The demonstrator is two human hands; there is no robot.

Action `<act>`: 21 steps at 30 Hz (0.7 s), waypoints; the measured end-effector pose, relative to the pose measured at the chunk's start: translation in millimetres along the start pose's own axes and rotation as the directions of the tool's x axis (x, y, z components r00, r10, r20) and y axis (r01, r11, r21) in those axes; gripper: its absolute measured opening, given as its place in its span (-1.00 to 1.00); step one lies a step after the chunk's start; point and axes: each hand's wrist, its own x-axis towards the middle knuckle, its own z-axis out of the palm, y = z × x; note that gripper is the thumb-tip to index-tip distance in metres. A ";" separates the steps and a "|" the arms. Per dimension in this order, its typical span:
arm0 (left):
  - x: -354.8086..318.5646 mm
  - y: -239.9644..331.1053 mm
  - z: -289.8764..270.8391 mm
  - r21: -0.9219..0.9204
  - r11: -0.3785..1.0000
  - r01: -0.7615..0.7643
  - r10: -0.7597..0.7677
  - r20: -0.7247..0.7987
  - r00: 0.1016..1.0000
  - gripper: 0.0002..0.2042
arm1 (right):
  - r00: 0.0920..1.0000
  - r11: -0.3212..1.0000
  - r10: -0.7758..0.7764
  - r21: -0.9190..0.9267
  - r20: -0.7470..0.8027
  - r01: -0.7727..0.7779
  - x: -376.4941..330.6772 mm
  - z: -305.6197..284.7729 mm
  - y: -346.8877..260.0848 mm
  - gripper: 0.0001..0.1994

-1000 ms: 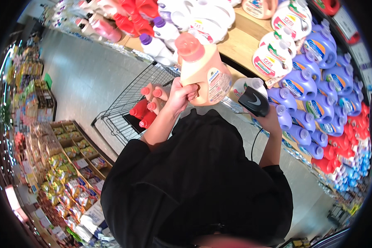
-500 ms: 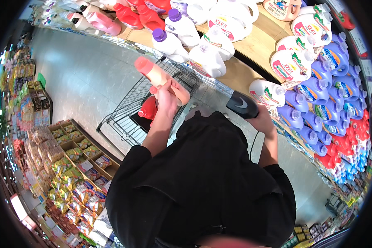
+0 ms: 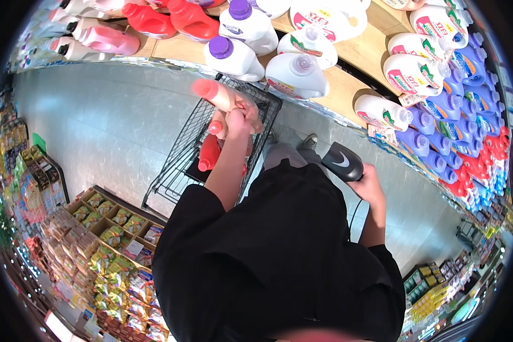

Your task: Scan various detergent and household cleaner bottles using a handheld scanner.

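Note:
My left hand (image 3: 237, 121) is wrapped round a pale pink bottle (image 3: 218, 94) with a coral cap, tilted above the wire shopping cart (image 3: 174, 149). Below it in the cart lie a second bottle with a coral cap (image 3: 216, 126) and a red bottle (image 3: 209, 153); my forearm partly hides them. Over on the right, my right hand (image 3: 369, 185) grips a black handheld barcode scanner (image 3: 344, 162) by its handle. A thin dark cord hangs below that hand. The scanner's head points left, well apart from the bottle.
Ahead runs a wooden shelf (image 3: 179, 51) with white jugs (image 3: 296, 74), red bottles (image 3: 192, 21) and blue-purple bottles (image 3: 436, 139). Snack packs fill a compartmented display (image 3: 117, 222) at the lower left. My shoe (image 3: 309, 141) stands on grey floor beside the cart.
My left hand has carried the pink bottle slightly farther from me, still above the cart. The scanner has come a little nearer and to the right. The view has shifted, showing my shoes.

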 end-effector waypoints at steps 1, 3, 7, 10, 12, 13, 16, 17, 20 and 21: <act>9.2 -7.3 4.0 -0.049 0.998 0.025 -0.030 -0.094 0.995 -0.65 | 1.000 1.000 0.017 -0.001 -0.012 -0.017 -1.6 2.4 0.2 -0.66; 40.6 -25.1 -11.3 -0.086 0.996 0.034 -0.046 -0.138 0.989 -0.61 | 0.998 0.997 0.062 -0.043 -0.006 -0.063 -4.5 8.9 -2.2 -0.66; 114.7 -57.3 -45.8 -0.217 0.976 0.005 -0.043 -0.170 0.984 -0.63 | 0.995 0.995 0.096 0.002 -0.016 -0.096 -12.5 21.7 -1.2 -0.64; 132.2 -79.3 -35.7 -0.288 0.957 -0.035 -0.034 -0.232 0.972 -0.70 | 0.980 0.980 0.198 -0.015 -0.031 -0.199 -17.0 32.2 4.7 -0.64; 125.4 -79.5 -8.6 -0.283 0.956 -0.081 0.003 -0.266 0.964 -0.78 | 0.961 0.962 0.272 0.003 -0.052 -0.272 -24.1 38.9 10.6 -0.65; 125.0 -74.8 0.7 -0.288 0.955 -0.076 -0.004 -0.267 0.964 -0.78 | 0.960 0.961 0.276 -0.005 -0.053 -0.276 -20.8 39.4 10.2 -0.65; 128.8 -76.6 1.6 -0.324 0.943 -0.073 -0.062 -0.387 0.920 -0.80 | 0.922 0.922 0.385 -0.034 -0.045 -0.386 -22.5 43.0 2.7 -0.65; 139.2 -77.2 -7.6 -0.270 0.962 -0.049 -0.059 -0.377 0.924 -0.80 | 0.922 0.922 0.384 -0.042 -0.046 -0.386 -22.3 41.1 3.6 -0.65; 151.2 -88.4 -6.3 -0.241 0.969 -0.043 -0.056 -0.391 0.919 -0.79 | 0.904 0.901 0.427 -0.076 -0.026 -0.428 -25.3 38.1 6.2 -0.67; 151.9 -92.2 -3.0 -0.259 0.963 -0.070 -0.045 -0.415 0.909 -0.78 | 0.902 0.899 0.429 -0.070 -0.044 -0.432 -24.8 37.8 5.5 -0.66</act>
